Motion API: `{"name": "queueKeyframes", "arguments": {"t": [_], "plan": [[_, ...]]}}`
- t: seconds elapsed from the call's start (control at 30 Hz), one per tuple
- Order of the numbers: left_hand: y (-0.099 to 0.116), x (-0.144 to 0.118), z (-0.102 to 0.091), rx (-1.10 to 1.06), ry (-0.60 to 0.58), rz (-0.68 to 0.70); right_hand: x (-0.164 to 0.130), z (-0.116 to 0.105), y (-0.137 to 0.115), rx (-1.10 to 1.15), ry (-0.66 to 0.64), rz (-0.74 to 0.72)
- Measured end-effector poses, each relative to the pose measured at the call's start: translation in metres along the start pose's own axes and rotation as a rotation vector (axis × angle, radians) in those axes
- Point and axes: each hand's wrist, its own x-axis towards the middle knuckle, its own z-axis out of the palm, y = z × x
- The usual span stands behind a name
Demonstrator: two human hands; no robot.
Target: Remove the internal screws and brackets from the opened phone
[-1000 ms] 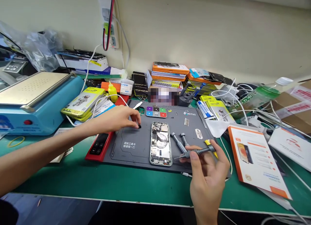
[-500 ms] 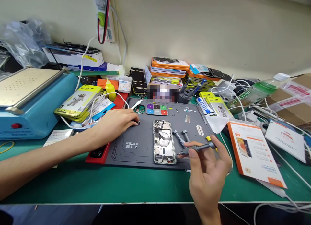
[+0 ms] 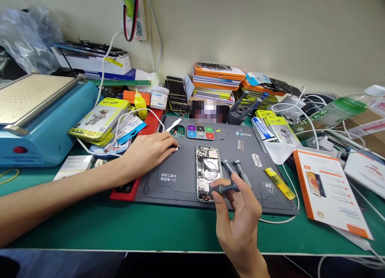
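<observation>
The opened phone (image 3: 207, 166) lies flat on the dark work mat (image 3: 183, 194), on the tabletop (image 3: 168, 232), between my 2 hands. My right hand (image 3: 238, 208) is clamped on 1 screwdriver (image 3: 227, 188), with the tool angled down to the left over the lower end of the phone. Tip contact with a screw cannot be confirmed. My left hand (image 3: 150, 152) has its fingertips pinched together on 1 small part (image 3: 178, 148), close to the mat surface and left of the phone's upper end. Progress, as judged from the present layout: the housing is open, the internal components are exposed, and no screen covers them. I assess the work as partway through. The screwdriver work at the lower end appears unfinished, the small part is outside the housing, and the phone is not closed. 2 spare screwdrivers (image 3: 242, 172) lie right of the phone; the multicolored pad (image 3: 191, 135) lies beyond its upper end.
</observation>
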Motion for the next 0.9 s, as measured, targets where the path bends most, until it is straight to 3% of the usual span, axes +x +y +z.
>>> {"name": "queueKeyframes", "arguments": {"t": [0.3, 0.6, 0.7, 0.8, 0.9], "plan": [[0.000, 0.000, 0.002, 0.039, 0.012, 0.004, 0.002, -0.002, 0.001, -0.040, -0.025, -0.053], [0.000, 0.001, 0.003, 0.018, 0.088, 0.034, 0.007, -0.007, -0.004, -0.124, -0.116, -0.224], [0.013, -0.004, -0.003, 0.000, 0.138, 0.090, 0.009, -0.009, -0.005, -0.129, -0.127, -0.246], [0.038, -0.012, -0.009, -0.109, 0.154, 0.188, 0.009, -0.012, -0.005, -0.088, -0.170, -0.226], [0.065, -0.018, -0.008, -0.315, -0.017, 0.194, 0.007, -0.013, -0.005, -0.084, -0.151, -0.210]]}}
